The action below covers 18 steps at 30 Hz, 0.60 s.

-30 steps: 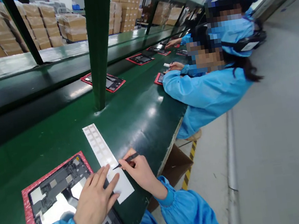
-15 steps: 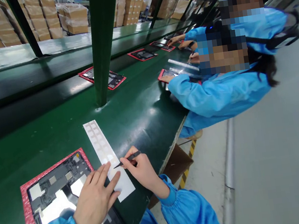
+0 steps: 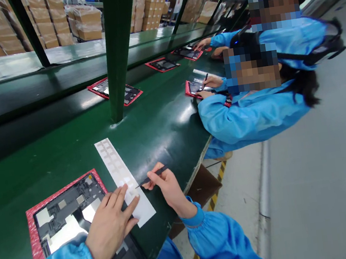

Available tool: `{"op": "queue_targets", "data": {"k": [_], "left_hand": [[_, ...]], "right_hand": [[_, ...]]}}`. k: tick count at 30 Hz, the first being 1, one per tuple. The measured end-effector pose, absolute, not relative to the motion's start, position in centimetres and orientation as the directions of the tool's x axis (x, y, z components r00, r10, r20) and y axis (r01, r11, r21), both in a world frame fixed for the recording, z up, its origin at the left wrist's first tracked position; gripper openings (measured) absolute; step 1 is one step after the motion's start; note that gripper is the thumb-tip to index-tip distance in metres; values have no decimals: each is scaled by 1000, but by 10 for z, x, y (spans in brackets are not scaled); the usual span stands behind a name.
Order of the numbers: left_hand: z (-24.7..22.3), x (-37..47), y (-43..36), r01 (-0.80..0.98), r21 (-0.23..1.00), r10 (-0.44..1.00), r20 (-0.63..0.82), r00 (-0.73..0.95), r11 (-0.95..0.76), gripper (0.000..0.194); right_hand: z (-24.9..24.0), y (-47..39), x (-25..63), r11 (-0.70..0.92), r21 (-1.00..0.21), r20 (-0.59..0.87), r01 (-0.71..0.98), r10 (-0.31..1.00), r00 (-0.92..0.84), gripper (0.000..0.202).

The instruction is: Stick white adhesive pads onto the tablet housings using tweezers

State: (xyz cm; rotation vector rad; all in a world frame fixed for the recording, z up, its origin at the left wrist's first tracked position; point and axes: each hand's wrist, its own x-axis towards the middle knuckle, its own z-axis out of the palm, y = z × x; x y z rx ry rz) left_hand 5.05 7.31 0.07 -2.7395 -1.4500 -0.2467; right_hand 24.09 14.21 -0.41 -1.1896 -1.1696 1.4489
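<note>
A long white sheet of stickers (image 3: 117, 167) lies aslant on the green bench. My left hand (image 3: 112, 223) rests over the near part of that sheet, fingers stretched out and fingertips on its left edge. Pinched in my right hand (image 3: 167, 187) is a pair of dark tweezers (image 3: 149, 178), whose tip meets the sheet close to my left fingers. Below my left hand and forearm lies an opened tablet (image 3: 65, 221) on red bubble wrap (image 3: 34, 239); its dark and silvery inner parts show, and my sleeve hides some of them.
A green post (image 3: 118, 51) rises from the bench (image 3: 68, 161) ahead. Further along lie more opened tablets (image 3: 164, 64) on red wrap. To the right, a co-worker in a blue smock (image 3: 251, 114) works over another tablet. Stacked cartons (image 3: 85, 24) stand behind the line.
The tweezers' tip has shifted slightly right and up along the sheet with my right hand. My left hand stays nearly still. The co-worker's hand with a thin tool has moved over their tablet.
</note>
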Motion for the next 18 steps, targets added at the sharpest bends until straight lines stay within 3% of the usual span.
{"op": "queue_targets", "data": {"k": [4, 8, 11, 18], "left_hand": [[14, 35, 75, 823, 117, 824, 203, 529, -556, 41], [33, 6, 53, 882, 248, 902, 278, 331, -400, 42], [33, -3, 24, 854, 364, 923, 235, 303, -373, 35], [7, 4, -1, 863, 295, 901, 279, 333, -410, 26]], "right_hand": [[3, 129, 243, -180, -966, -155, -185, 977, -145, 34], [14, 99, 240, -227, -972, -207, -63, 950, -235, 30], [18, 84, 233, -259, -964, -267, 66, 917, -298, 23], [8, 80, 219, -196, -964, -248, 183, 909, -335, 18]]}}
